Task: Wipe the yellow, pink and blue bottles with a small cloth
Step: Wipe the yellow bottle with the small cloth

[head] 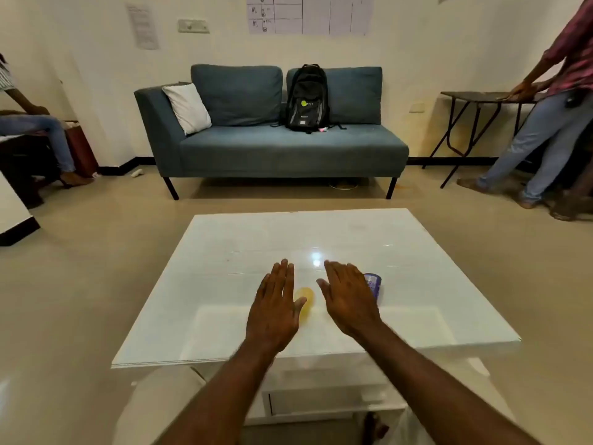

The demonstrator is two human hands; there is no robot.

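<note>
Two bare forearms are stretched forward from the near edge over a glossy white rectangular surface (417, 258). The left hand (276, 308) is held flat, palm down, fingers straight and pressed together, nothing gripped in it. The right hand (348, 298) is held the same way, flat and empty, fingers together and the thumb slightly apart.

A translucent yellow plastic bottle (306, 300) is seen in the gap between the two hands, near the middle of the surface; its left part is hidden behind the left hand's thumb, and whether it is touched cannot be told. A blue bottle with a printed label (373, 284) is seen just beyond the outer edge of the right hand, partly covered by it. The pink bottle and the cloth cannot be made out.

Beyond the far edge, a teal fabric sofa (272, 146) is set against the wall, with a white cushion (187, 107) at its left end and a black backpack (307, 97) propped upright against its backrest. A dark folding table (475, 97) is placed at the far right.
</note>
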